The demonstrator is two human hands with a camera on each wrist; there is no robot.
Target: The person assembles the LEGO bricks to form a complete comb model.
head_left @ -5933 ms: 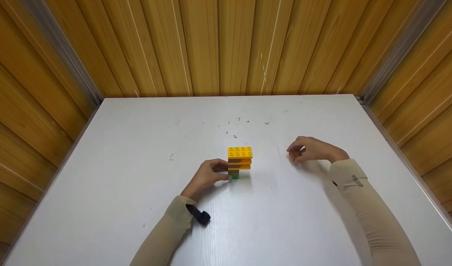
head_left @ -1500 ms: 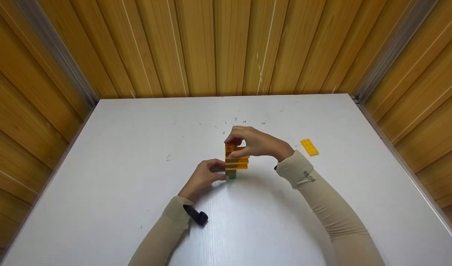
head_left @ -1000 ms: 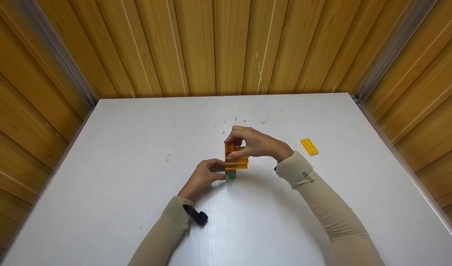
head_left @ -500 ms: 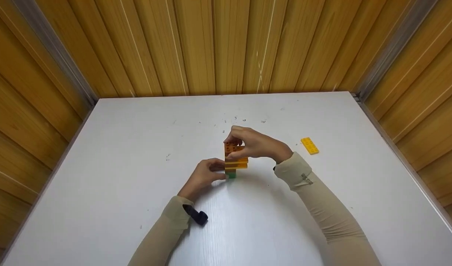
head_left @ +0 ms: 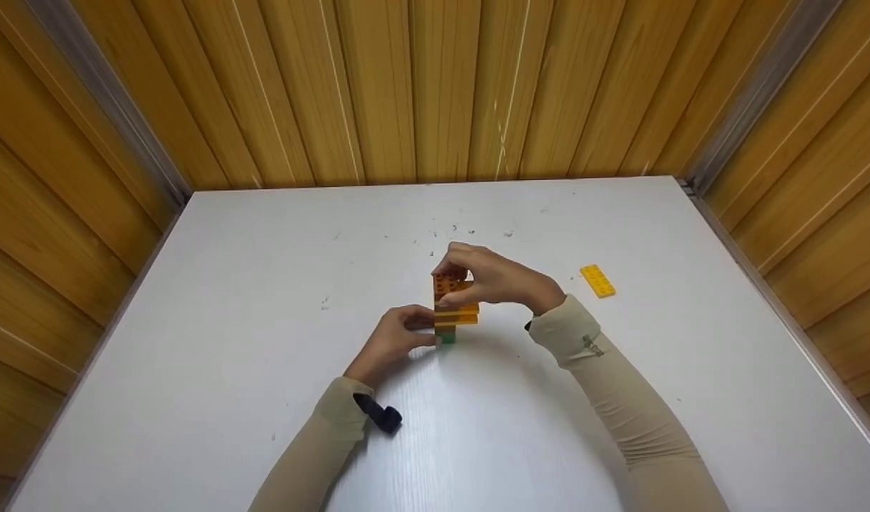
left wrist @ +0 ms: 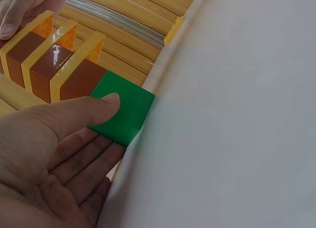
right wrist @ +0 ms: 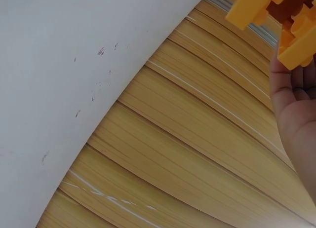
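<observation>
A tower of toy building bricks stands upright in the head view, with a green brick at its base. Above it, brown bricks alternate with yellow plates that jut out to the right. My left hand pinches the green brick, thumb on its near face and fingers behind. At the top, my right hand holds the uppermost brown brick between thumb and fingers. The right wrist view catches only part of that hand beside two yellow plates.
A loose yellow plate lies on the white table, to the right of the tower. Small dark marks dot the tabletop behind the tower. Wood-patterned panels wall the back and both sides.
Since the oldest frame, my right hand has carried a brown brick leftward onto the tower's top, and a yellow plate shows on the right. Over the last second both hands stay almost still.
</observation>
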